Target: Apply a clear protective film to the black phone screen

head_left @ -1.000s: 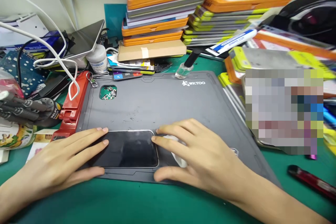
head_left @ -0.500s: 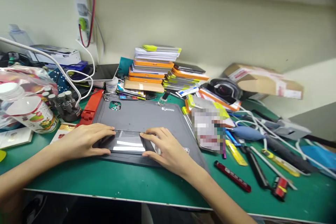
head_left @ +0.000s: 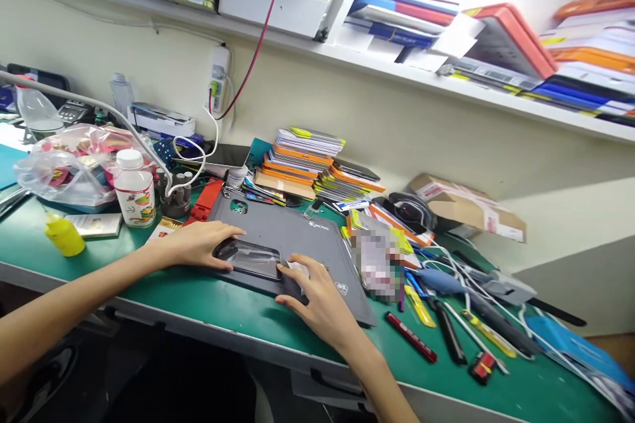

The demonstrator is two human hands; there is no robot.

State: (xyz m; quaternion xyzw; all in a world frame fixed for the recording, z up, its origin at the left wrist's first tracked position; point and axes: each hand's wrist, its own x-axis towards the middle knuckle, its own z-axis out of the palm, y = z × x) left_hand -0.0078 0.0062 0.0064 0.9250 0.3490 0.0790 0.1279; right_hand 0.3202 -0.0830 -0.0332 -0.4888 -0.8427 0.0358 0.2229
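Note:
A dark, glossy smartphone [head_left: 251, 259] lies flat on a grey work mat [head_left: 278, 225], its face reflecting light. My left hand [head_left: 196, 246] grips the phone's left end, thumb at the near edge and fingers along the far edge. At the other end is my right hand [head_left: 320, 297], fingers spread; its index fingertip is at the phone's right edge, and its thumb sticks out apart from it over the mat's front edge. Something white [head_left: 299, 268] shows beside the right fingers; I cannot make out what it is.
A red tool holder [head_left: 206, 201] stands left of the mat. Further left are a white-capped jar [head_left: 133, 188] and a yellow bottle [head_left: 64, 234]. Stacked boxes [head_left: 302, 155] stand behind. On the right lie a dark red pen-like tool [head_left: 411, 337], cutters and cables.
The view has tilted up and turned, bringing the shelf into sight. My right thumb has come away from the phone; my left hand still grips its left end.

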